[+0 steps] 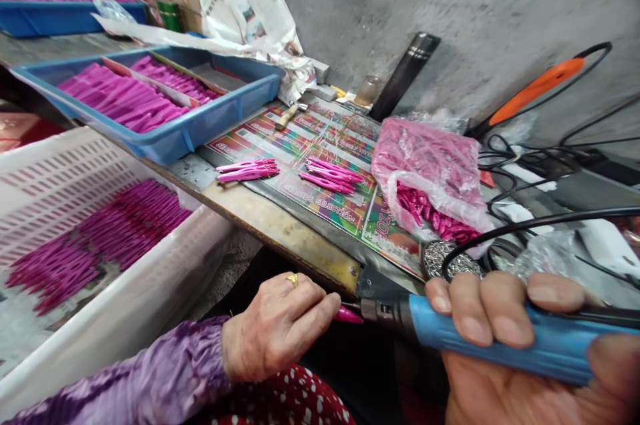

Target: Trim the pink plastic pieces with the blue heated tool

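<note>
My left hand [277,325] pinches a small magenta plastic piece [349,315] between its fingers, and a gold ring shows on one finger. My right hand [520,338] grips a blue-handled soldering iron [500,338] from below, its thin metal tip at the piece and touching it or very close. On the printed paper sheet [320,171] lie two small groups of pink plastic pieces [333,176] [247,170]. A clear plastic bag of pink pieces [430,171] sits to the right, beyond the iron.
A blue tray [150,105] of magenta pieces stands on the workbench, and a white slotted crate [100,238] holds more to the left. A metal-wool tip cleaner [453,259], black cables, an orange-handled tool [535,83] and a concrete wall lie ahead.
</note>
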`<action>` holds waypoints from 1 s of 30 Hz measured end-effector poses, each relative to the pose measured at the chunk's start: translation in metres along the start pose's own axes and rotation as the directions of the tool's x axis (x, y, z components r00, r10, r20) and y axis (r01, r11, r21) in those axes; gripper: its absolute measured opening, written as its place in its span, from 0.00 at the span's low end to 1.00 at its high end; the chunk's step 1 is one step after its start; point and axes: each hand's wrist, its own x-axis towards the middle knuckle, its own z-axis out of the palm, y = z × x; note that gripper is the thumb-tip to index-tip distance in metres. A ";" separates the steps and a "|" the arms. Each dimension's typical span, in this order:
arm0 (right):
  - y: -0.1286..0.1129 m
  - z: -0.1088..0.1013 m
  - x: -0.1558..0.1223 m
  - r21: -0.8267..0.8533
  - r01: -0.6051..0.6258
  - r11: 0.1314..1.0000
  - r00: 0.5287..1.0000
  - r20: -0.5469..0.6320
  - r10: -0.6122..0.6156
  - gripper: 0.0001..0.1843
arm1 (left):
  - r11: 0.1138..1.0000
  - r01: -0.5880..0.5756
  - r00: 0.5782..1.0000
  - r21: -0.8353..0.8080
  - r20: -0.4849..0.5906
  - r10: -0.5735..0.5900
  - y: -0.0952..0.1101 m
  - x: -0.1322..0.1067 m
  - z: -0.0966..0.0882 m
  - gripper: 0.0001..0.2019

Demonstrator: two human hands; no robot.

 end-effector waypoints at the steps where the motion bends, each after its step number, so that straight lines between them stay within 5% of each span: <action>1: 0.000 0.000 0.000 -0.004 0.005 1.000 1.000 -0.006 -0.005 0.16 | 1.000 -0.001 1.000 0.002 0.003 0.001 0.000 -0.001 0.000 0.09; 30: 0.000 0.010 -0.001 -0.001 -0.014 1.000 1.000 -0.010 0.014 0.19 | 0.998 0.054 0.998 -0.036 0.027 -0.053 0.000 -0.007 0.005 0.05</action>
